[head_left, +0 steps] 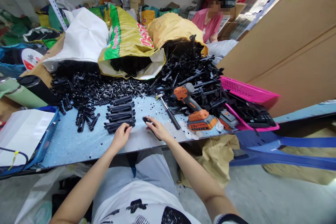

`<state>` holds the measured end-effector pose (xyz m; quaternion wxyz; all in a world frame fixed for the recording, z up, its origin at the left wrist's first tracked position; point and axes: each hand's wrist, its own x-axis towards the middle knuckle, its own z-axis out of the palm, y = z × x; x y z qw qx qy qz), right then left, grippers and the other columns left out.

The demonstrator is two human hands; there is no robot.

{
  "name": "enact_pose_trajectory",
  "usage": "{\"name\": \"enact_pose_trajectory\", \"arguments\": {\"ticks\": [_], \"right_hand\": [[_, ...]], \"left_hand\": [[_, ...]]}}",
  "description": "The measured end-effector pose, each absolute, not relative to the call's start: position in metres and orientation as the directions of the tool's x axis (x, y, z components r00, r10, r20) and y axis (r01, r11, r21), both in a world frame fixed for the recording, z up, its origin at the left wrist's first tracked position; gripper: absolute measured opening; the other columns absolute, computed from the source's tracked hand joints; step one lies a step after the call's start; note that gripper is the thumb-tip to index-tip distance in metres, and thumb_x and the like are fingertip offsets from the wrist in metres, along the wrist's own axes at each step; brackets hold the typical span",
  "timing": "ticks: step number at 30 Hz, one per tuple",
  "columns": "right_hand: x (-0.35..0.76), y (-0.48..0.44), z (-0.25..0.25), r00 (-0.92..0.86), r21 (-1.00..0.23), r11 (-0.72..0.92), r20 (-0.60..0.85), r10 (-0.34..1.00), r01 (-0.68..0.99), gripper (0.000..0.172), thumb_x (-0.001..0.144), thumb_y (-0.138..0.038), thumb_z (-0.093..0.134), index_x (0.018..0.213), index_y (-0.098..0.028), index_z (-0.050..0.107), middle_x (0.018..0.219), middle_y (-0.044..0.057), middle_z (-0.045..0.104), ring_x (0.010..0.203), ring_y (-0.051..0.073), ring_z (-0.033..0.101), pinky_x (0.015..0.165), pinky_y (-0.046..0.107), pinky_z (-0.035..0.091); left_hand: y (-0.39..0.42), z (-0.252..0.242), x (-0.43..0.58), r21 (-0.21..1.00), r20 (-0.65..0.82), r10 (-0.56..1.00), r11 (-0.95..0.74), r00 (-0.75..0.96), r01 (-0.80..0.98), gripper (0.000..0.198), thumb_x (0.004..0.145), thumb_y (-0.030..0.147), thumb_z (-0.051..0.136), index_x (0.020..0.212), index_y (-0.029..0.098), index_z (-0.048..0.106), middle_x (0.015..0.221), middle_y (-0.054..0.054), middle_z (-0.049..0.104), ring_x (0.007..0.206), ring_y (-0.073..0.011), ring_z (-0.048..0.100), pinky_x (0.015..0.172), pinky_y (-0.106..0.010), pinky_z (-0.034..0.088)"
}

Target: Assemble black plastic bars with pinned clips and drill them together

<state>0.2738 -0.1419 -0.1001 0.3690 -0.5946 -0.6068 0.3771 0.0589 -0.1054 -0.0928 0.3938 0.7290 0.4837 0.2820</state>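
Note:
Several long black parts (120, 116) lie side by side in a short column on the blue table. My left hand (123, 135) is closed at the right end of the nearest one, its fingertips pressed together by that end. To the right, my right hand (156, 128) is closed round a slim black part (152, 129), which slants over the table's front area. A hammer (169, 112) lies beyond my right hand, beside an orange and grey cordless drill (194, 106). Small screws and black pieces (119, 88) are heaped behind the column.
White, yellow-green and tan sacks (128, 43) spill black parts at the back. A pink basket (249, 92) stands right, near a large cardboard sheet (283, 49). A blue tray (54, 129) is at left. Beyond the sacks sits a person in pink (207, 24).

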Motion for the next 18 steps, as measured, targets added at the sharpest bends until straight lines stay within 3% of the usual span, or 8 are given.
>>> {"name": "enact_pose_trajectory", "arguments": {"ticks": [3,5,7,9,12,15,18], "right_hand": [[0.252,-0.151,-0.096,-0.01,-0.989,-0.143,-0.142,0.99,-0.03,0.055,0.088,-0.053,0.043,0.136,-0.025,0.043,0.097,0.005,0.063,0.066,0.014,0.063,0.058,0.03,0.055],[0.244,-0.156,-0.093,0.003,-0.977,-0.147,-0.149,0.989,-0.153,0.059,0.086,-0.054,0.046,0.137,-0.025,0.043,0.086,0.003,0.063,0.062,0.013,0.061,0.054,0.027,0.053],[0.245,-0.159,-0.089,-0.017,-0.989,-0.091,-0.09,0.996,-0.12,0.059,0.084,-0.052,0.051,0.136,-0.024,0.045,0.083,0.002,0.062,0.058,0.011,0.057,0.053,0.025,0.052],[0.254,-0.16,-0.084,-0.084,-1.0,0.001,0.0,0.996,0.017,0.057,0.082,-0.049,0.056,0.133,-0.025,0.049,0.091,0.003,0.062,0.056,0.008,0.054,0.051,0.023,0.05],[0.273,-0.16,-0.074,-0.182,-0.951,0.176,0.132,0.974,0.253,0.05,0.084,-0.045,0.056,0.131,-0.027,0.052,0.103,0.004,0.061,0.067,0.01,0.057,0.063,0.026,0.053],[0.277,-0.161,-0.067,-0.187,-0.872,0.303,0.247,0.951,0.385,0.049,0.085,-0.042,0.055,0.132,-0.027,0.052,0.098,0.005,0.062,0.087,0.016,0.058,0.084,0.034,0.05],[0.263,-0.165,-0.068,-0.097,-0.889,0.283,0.265,0.959,0.359,0.05,0.087,-0.043,0.052,0.136,-0.03,0.046,0.099,0.005,0.06,0.077,0.015,0.059,0.076,0.032,0.053]], "left_hand": [[-0.118,-0.082,0.079,0.96,0.013,0.942,-0.106,0.335,0.26,0.031,0.087,0.041,0.047,0.108,0.017,0.05,0.084,-0.001,0.059,0.047,-0.0069,0.049,0.05,-0.022,0.043],[-0.127,-0.075,0.087,0.956,0.082,0.942,-0.167,0.326,0.242,0.039,0.087,0.039,0.048,0.12,0.018,0.048,0.093,-0.004,0.06,0.058,-0.0093,0.057,0.057,-0.023,0.047],[-0.134,-0.069,0.09,0.904,0.18,0.92,-0.295,0.349,0.31,0.038,0.089,0.035,0.047,0.122,0.018,0.054,0.097,-0.007,0.06,0.08,-0.0146,0.061,0.073,-0.027,0.049],[-0.139,-0.065,0.087,0.832,0.243,0.888,-0.397,0.39,0.388,0.036,0.091,0.034,0.044,0.12,0.019,0.058,0.097,-0.007,0.06,0.09,-0.0172,0.059,0.082,-0.03,0.048],[-0.143,-0.062,0.084,0.762,0.275,0.869,-0.458,0.411,0.458,0.036,0.092,0.033,0.043,0.121,0.02,0.059,0.094,-0.007,0.06,0.085,-0.0165,0.059,0.078,-0.029,0.048],[-0.148,-0.063,0.09,0.741,0.347,0.862,-0.494,0.37,0.455,0.036,0.093,0.032,0.041,0.122,0.021,0.059,0.095,-0.007,0.059,0.084,-0.0151,0.059,0.075,-0.026,0.049],[-0.151,-0.063,0.102,0.739,0.457,0.853,-0.522,0.251,0.427,0.036,0.094,0.032,0.039,0.124,0.02,0.057,0.095,-0.008,0.059,0.086,-0.0149,0.059,0.078,-0.027,0.049]]}}
